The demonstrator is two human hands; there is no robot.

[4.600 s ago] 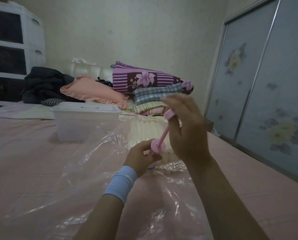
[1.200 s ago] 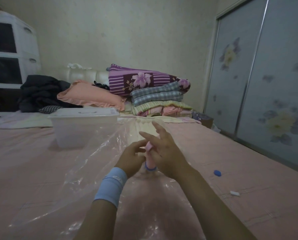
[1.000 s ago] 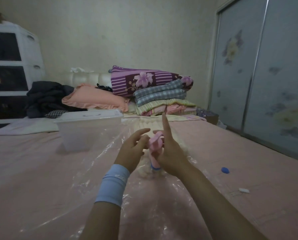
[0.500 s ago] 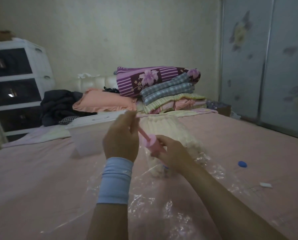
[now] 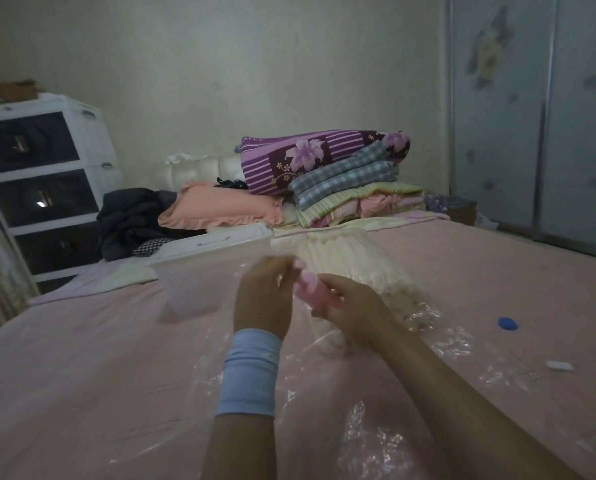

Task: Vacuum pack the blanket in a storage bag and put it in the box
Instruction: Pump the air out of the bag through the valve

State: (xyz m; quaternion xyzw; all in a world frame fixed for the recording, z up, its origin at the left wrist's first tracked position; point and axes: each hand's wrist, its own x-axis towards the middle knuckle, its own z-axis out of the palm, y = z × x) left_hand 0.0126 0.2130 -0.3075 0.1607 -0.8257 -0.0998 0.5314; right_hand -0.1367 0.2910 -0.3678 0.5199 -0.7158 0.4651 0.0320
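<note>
Two hands meet just right of the lidded plastic box [image 5: 199, 268]: right hand [image 5: 353, 308] fingers wrap the pink hand pump [image 5: 312, 293], left hand [image 5: 264, 294] fingers pinch its blurred top. Also right of the box, the cream blanket [image 5: 341, 254] lies inside the clear storage bag [image 5: 369, 441] on the bed [image 5: 82, 358].

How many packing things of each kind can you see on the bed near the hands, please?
Pump: 1
Storage bag: 1
Blanket in the bag: 1
Box: 1
Blue cap: 1
Small white piece: 1
Total: 6
</note>
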